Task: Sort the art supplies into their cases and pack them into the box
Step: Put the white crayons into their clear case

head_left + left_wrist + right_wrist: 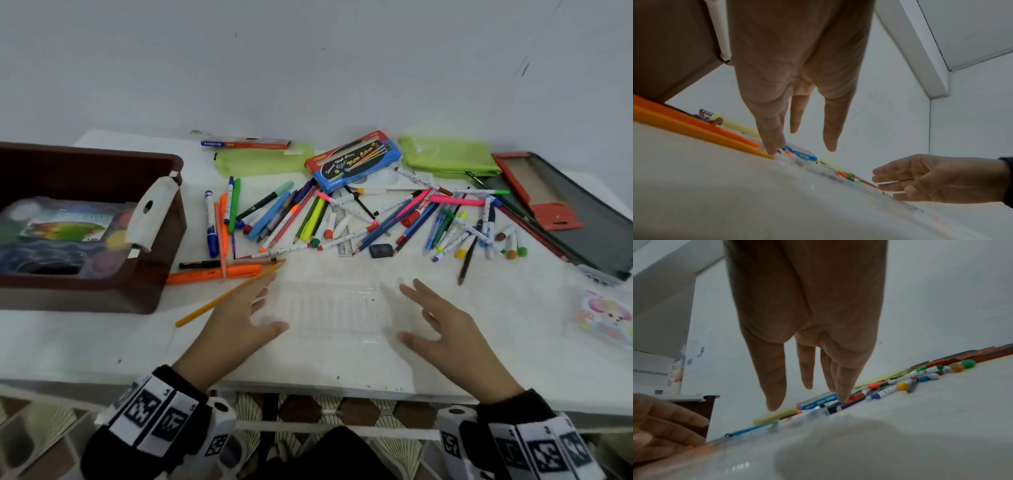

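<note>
A clear plastic tray (329,308) with ribbed slots lies on the white bench (479,342) at six o'clock, between the two hands: the left hand (236,322) at its seven o'clock end and the right hand (448,325) at its five o'clock end, both with fingers spread wide and straight and holding nothing, and I cannot tell whether the fingertips touch the tray's edges. The tray is nearly invisible against the bench, so a grip could easily miss its rim, and thin plastic is likely to flex or skid if pinched from one end only. The yellow pencil (229,294) lies slanted just beside the left hand and passes under its fingers, so a sweep there could knock it off the near edge. The loose heap of markers and pencils (359,219) at twelve o'clock sits close behind the tray; pushing the tray forward would probably scatter them. Counted: one clear tray, one brown box (102,294) at nine o'clock with one paint set (61,236) already in it, two green pouches (448,156), one blue watercolour box (352,164), one narrow pencil carton (246,144), one open dark tin case (565,212) at three o'clock, one black eraser (381,250), one patterned case (606,317), and pens too tangled to count.
</note>
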